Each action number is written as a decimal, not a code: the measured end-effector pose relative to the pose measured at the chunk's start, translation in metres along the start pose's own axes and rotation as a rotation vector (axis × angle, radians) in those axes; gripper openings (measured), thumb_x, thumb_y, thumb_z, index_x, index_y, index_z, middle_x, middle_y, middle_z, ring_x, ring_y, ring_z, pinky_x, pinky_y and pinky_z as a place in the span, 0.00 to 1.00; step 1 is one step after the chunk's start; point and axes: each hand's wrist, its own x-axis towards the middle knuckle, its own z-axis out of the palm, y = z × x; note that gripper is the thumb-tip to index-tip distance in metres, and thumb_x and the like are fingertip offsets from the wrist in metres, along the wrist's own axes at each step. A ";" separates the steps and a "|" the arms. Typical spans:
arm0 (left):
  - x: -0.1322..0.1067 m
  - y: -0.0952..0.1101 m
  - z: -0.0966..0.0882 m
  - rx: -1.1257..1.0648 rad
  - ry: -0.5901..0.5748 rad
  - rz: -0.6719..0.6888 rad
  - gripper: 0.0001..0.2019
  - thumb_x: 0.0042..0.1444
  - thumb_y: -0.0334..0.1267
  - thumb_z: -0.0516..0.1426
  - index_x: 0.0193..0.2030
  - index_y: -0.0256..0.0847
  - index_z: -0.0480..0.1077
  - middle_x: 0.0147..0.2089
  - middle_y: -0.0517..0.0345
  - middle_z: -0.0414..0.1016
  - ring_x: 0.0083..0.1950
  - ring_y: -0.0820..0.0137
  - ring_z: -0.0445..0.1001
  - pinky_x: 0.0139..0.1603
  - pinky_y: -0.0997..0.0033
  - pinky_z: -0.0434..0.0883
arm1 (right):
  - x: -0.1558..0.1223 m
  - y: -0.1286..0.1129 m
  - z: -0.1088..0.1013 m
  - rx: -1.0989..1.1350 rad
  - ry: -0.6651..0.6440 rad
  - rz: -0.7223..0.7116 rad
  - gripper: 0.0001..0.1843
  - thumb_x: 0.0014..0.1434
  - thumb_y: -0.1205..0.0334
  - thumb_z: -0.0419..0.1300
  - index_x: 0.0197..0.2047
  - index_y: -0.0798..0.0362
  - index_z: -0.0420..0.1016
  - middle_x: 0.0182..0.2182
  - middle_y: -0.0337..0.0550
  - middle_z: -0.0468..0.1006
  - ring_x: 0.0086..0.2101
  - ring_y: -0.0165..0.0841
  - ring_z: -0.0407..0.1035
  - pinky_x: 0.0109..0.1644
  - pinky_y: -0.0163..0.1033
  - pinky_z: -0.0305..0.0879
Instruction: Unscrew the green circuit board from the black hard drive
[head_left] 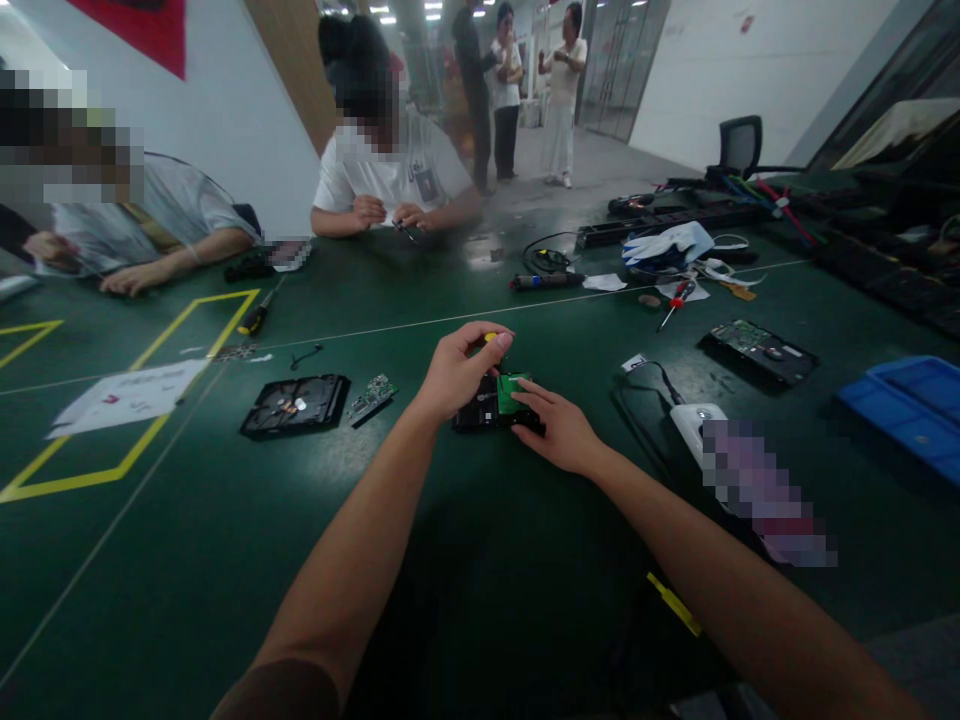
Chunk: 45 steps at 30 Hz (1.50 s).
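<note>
In front of me on the green table lies a black hard drive (469, 415) with a green circuit board (510, 392) on its face. My left hand (461, 370) is closed around a screwdriver (491, 337); only its yellow handle end shows, and its tip is hidden behind my fingers. My right hand (562, 430) holds nothing, its fingers stretched out and resting on the circuit board and the drive's right edge. Left of them are another hard drive (295, 405) and a loose circuit board (373, 398).
At right lie a third hard drive (757, 352), a white device (697, 425) with a cable, a blue bin (907, 410) and a red screwdriver (677, 303). Across the table stand a powered screwdriver (546, 282) and gloves (667, 245). Two people sit opposite, near a yellow-black screwdriver (255, 316).
</note>
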 end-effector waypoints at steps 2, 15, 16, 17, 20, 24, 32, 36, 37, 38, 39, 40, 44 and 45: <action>0.000 0.000 0.000 -0.085 -0.022 -0.049 0.15 0.64 0.50 0.61 0.46 0.41 0.78 0.46 0.51 0.79 0.42 0.70 0.77 0.34 0.74 0.76 | 0.000 0.000 0.000 -0.003 0.000 0.001 0.28 0.65 0.54 0.63 0.66 0.48 0.70 0.71 0.48 0.64 0.66 0.49 0.64 0.68 0.60 0.65; 0.003 -0.010 0.001 -0.156 0.126 -0.069 0.15 0.60 0.49 0.65 0.46 0.42 0.72 0.42 0.56 0.75 0.40 0.71 0.75 0.37 0.71 0.80 | 0.000 -0.002 -0.002 0.014 -0.004 0.016 0.29 0.64 0.54 0.64 0.67 0.45 0.70 0.71 0.47 0.65 0.65 0.50 0.66 0.67 0.62 0.66; 0.003 -0.010 0.000 -0.124 0.136 -0.053 0.15 0.59 0.49 0.66 0.46 0.42 0.72 0.41 0.56 0.74 0.39 0.71 0.75 0.35 0.72 0.79 | 0.000 -0.002 -0.002 0.014 -0.006 0.014 0.29 0.64 0.53 0.64 0.67 0.45 0.70 0.71 0.47 0.65 0.66 0.50 0.65 0.68 0.62 0.66; 0.003 -0.010 0.000 -0.089 0.136 -0.037 0.15 0.59 0.48 0.66 0.46 0.42 0.74 0.40 0.56 0.74 0.38 0.72 0.74 0.34 0.74 0.78 | 0.000 -0.002 -0.002 0.012 -0.008 0.012 0.28 0.65 0.53 0.63 0.67 0.45 0.70 0.71 0.47 0.65 0.66 0.50 0.65 0.68 0.62 0.65; 0.001 -0.006 0.000 -0.022 0.091 -0.007 0.13 0.60 0.48 0.66 0.44 0.41 0.77 0.38 0.56 0.74 0.36 0.73 0.73 0.32 0.76 0.76 | 0.000 -0.002 -0.002 0.003 -0.014 0.013 0.28 0.65 0.53 0.63 0.67 0.46 0.70 0.71 0.47 0.64 0.67 0.50 0.64 0.68 0.62 0.65; -0.001 -0.002 0.003 -0.019 0.004 0.004 0.15 0.59 0.49 0.66 0.46 0.41 0.79 0.42 0.53 0.76 0.39 0.70 0.74 0.34 0.73 0.77 | 0.000 -0.002 -0.002 0.005 -0.007 0.011 0.28 0.65 0.54 0.63 0.67 0.45 0.70 0.71 0.46 0.64 0.66 0.50 0.64 0.68 0.62 0.65; -0.002 0.001 0.002 -0.208 -0.126 -0.074 0.16 0.68 0.48 0.57 0.57 0.45 0.73 0.53 0.49 0.78 0.55 0.63 0.77 0.40 0.69 0.80 | 0.000 -0.002 -0.001 -0.006 0.005 -0.001 0.28 0.65 0.54 0.63 0.66 0.46 0.70 0.71 0.47 0.65 0.66 0.49 0.65 0.68 0.61 0.66; -0.001 0.000 0.002 -0.172 -0.090 -0.050 0.15 0.68 0.48 0.57 0.55 0.43 0.73 0.51 0.49 0.78 0.53 0.63 0.77 0.36 0.71 0.79 | 0.000 -0.002 -0.002 -0.010 0.003 0.002 0.28 0.65 0.54 0.63 0.66 0.47 0.70 0.71 0.48 0.65 0.66 0.50 0.65 0.68 0.61 0.66; -0.001 0.000 0.002 -0.139 -0.065 -0.035 0.15 0.67 0.48 0.58 0.53 0.43 0.74 0.49 0.49 0.78 0.51 0.64 0.77 0.35 0.72 0.79 | 0.000 -0.002 -0.002 -0.010 0.003 0.001 0.28 0.65 0.54 0.63 0.66 0.48 0.70 0.71 0.48 0.65 0.66 0.50 0.65 0.68 0.61 0.66; -0.001 0.000 0.002 -0.100 -0.037 -0.017 0.14 0.65 0.47 0.60 0.51 0.42 0.74 0.47 0.50 0.78 0.48 0.66 0.77 0.35 0.73 0.78 | 0.000 -0.002 -0.002 -0.009 0.002 0.001 0.28 0.65 0.54 0.63 0.66 0.48 0.70 0.71 0.48 0.65 0.66 0.50 0.64 0.68 0.61 0.66; -0.001 0.001 0.001 -0.058 -0.011 0.000 0.13 0.63 0.47 0.62 0.49 0.42 0.74 0.45 0.52 0.77 0.45 0.67 0.77 0.34 0.73 0.78 | 0.000 -0.002 -0.002 -0.007 0.000 0.001 0.28 0.65 0.54 0.63 0.66 0.48 0.70 0.71 0.48 0.65 0.66 0.50 0.64 0.68 0.61 0.66; -0.001 0.001 0.001 -0.017 0.010 0.018 0.13 0.61 0.46 0.64 0.47 0.42 0.73 0.43 0.53 0.76 0.42 0.69 0.76 0.34 0.74 0.77 | 0.000 -0.002 -0.002 -0.007 -0.001 0.004 0.28 0.65 0.54 0.63 0.66 0.47 0.70 0.71 0.47 0.65 0.66 0.50 0.65 0.68 0.61 0.66; -0.001 0.003 0.000 0.101 0.067 0.066 0.13 0.57 0.45 0.67 0.42 0.42 0.71 0.41 0.56 0.74 0.41 0.70 0.74 0.32 0.75 0.74 | -0.001 -0.003 -0.003 -0.005 -0.006 0.007 0.28 0.66 0.53 0.62 0.67 0.46 0.70 0.71 0.47 0.64 0.66 0.50 0.64 0.68 0.62 0.66; -0.002 0.004 0.001 0.109 0.070 0.065 0.13 0.57 0.45 0.67 0.41 0.41 0.71 0.41 0.55 0.75 0.41 0.70 0.74 0.32 0.75 0.73 | -0.001 -0.003 -0.003 -0.006 -0.006 0.007 0.28 0.66 0.53 0.62 0.67 0.46 0.69 0.71 0.46 0.64 0.67 0.50 0.64 0.68 0.62 0.65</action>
